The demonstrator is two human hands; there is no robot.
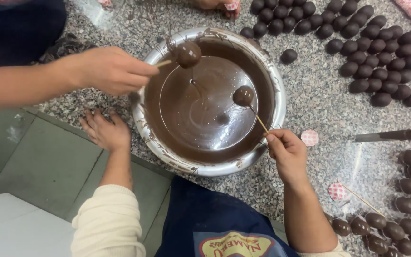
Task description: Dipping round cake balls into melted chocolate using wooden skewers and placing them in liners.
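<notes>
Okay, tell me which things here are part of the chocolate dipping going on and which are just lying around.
In use:
- round metal bowl of melted chocolate
- chocolate-coated ball on a thin wooden skewer, held by the right hand
- a co-worker's hand holding a second coated ball
- left hand, flat on the speckled granite counter

Lying about:
- rows of finished dark chocolate eggs
- pink checked paper disc
- long dark knife blade

It looked like a small confectionery workshop. Just ahead of the right hand (287, 151) stood a wide metal bowl (277, 102) of melted chocolate on a speckled granite counter (319, 102). Beyond and to that hand's right lay rows of chocolate-coated eggs (374, 52). A co-worker's hand (108, 70) dipped another piece across the bowl.
</notes>
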